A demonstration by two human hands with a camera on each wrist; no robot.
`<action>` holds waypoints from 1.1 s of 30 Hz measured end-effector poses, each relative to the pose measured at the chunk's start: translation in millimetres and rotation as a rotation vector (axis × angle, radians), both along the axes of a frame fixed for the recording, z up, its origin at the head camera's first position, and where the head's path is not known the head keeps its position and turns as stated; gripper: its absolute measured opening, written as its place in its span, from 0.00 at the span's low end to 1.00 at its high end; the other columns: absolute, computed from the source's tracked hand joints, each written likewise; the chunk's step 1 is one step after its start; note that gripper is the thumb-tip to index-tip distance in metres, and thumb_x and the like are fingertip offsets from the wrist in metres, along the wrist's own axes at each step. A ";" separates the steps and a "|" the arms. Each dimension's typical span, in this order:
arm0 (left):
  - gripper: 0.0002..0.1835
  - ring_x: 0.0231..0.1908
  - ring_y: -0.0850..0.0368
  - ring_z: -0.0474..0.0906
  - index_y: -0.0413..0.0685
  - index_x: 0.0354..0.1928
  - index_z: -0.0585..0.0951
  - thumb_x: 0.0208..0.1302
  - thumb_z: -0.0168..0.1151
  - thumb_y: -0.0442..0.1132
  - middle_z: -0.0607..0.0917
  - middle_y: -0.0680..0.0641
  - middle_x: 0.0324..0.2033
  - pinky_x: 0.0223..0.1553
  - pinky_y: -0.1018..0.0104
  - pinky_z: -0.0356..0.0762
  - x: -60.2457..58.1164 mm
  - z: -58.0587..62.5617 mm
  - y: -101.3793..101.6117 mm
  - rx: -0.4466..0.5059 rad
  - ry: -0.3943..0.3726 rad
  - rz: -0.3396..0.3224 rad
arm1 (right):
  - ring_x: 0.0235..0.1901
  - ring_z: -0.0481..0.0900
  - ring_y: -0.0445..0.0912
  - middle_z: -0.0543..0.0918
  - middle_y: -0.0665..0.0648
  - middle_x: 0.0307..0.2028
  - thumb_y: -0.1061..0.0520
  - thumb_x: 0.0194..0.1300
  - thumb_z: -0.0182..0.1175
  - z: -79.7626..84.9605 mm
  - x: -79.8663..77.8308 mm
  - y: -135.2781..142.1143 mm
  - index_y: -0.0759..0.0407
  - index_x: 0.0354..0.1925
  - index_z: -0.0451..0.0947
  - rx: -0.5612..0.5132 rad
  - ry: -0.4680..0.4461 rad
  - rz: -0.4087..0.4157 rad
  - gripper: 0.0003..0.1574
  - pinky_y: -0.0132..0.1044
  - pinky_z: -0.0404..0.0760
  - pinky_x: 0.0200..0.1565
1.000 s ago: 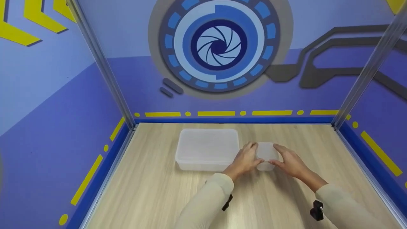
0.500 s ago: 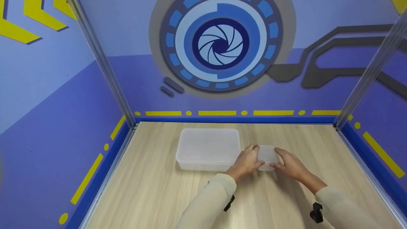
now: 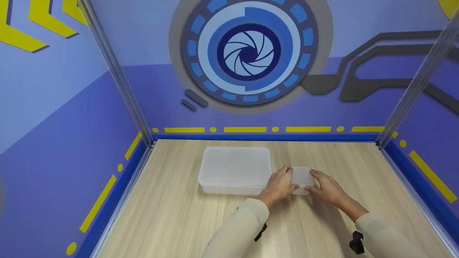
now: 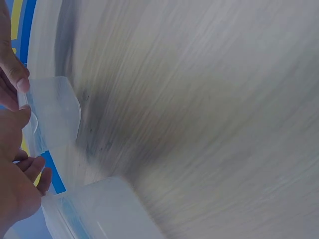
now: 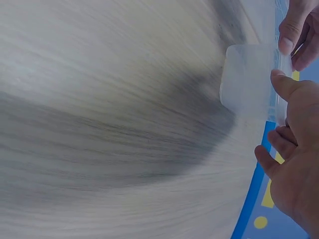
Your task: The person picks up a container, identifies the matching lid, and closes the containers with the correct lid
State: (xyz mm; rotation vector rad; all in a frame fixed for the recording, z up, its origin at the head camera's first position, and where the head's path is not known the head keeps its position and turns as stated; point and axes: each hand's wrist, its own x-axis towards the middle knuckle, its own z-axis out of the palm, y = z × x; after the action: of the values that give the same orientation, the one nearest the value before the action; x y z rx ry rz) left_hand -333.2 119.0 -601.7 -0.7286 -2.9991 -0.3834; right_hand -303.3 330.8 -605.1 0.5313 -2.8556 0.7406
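A small frosted plastic container [image 3: 302,175] with a lid stands right of the middle of the table, close to its own shadow. My left hand [image 3: 281,184] grips it along the left side, thumb at the front rim and fingers behind. From the right, my right hand [image 3: 330,188] holds the opposite side in the same way. In the left wrist view the left thumb lies at the lid rim of the container [image 4: 57,114]. The right wrist view has the right thumb against the container's [image 5: 246,79] rim, its other fingers partly curled behind.
A larger lidded plastic box [image 3: 235,166] stands just left of the left hand. The wooden table [image 3: 172,222] is bounded by blue printed walls [image 3: 143,104] with metal corner posts at the back and sides.
The lid of the small container sits lower and slightly nearer in view, and both hands have come down a little with it. The larger box stays in place.
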 end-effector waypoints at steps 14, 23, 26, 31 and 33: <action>0.36 0.70 0.60 0.71 0.51 0.77 0.71 0.74 0.66 0.57 0.72 0.54 0.73 0.66 0.64 0.74 -0.5 3.2 3.7 -0.042 -0.037 0.028 | 0.65 0.74 0.74 0.75 0.79 0.66 0.54 0.67 0.75 -5.7 0.6 -5.7 0.81 0.65 0.73 -0.034 0.016 -0.046 0.41 0.69 0.74 0.62; 0.35 0.69 0.60 0.71 0.48 0.76 0.70 0.76 0.62 0.59 0.73 0.53 0.71 0.63 0.65 0.76 -1.3 2.6 4.7 -0.160 0.042 0.004 | 0.60 0.79 0.73 0.79 0.79 0.60 0.55 0.66 0.75 0.3 -1.2 -9.1 0.82 0.61 0.76 0.035 0.056 -0.051 0.38 0.66 0.78 0.59; 0.35 0.69 0.60 0.71 0.44 0.76 0.70 0.77 0.62 0.58 0.74 0.51 0.70 0.65 0.67 0.74 0.3 3.0 7.4 -0.152 0.062 -0.005 | 0.59 0.78 0.73 0.78 0.79 0.58 0.55 0.66 0.75 7.2 -1.8 -11.6 0.83 0.60 0.75 0.097 0.027 -0.058 0.38 0.67 0.79 0.58; 0.36 0.72 0.58 0.68 0.44 0.76 0.70 0.77 0.61 0.58 0.73 0.50 0.70 0.69 0.67 0.70 1.0 9.0 7.6 -0.232 0.113 -0.020 | 0.62 0.73 0.75 0.74 0.82 0.62 0.53 0.65 0.75 19.2 -3.7 -16.2 0.83 0.60 0.75 0.183 -0.019 -0.054 0.39 0.68 0.78 0.58; 0.37 0.74 0.57 0.65 0.45 0.77 0.69 0.77 0.60 0.60 0.72 0.50 0.72 0.70 0.65 0.68 1.0 13.1 3.9 -0.288 0.114 -0.036 | 0.62 0.72 0.76 0.73 0.82 0.62 0.53 0.64 0.75 22.9 -4.1 -17.5 0.83 0.59 0.75 0.205 -0.013 -0.041 0.39 0.68 0.77 0.58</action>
State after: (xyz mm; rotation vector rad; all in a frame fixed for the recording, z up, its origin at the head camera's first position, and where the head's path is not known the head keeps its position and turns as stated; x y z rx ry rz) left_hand -332.3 122.9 -588.6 -0.7934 -2.9665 0.0909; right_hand -307.3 313.3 -582.2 0.4934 -2.9629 0.4488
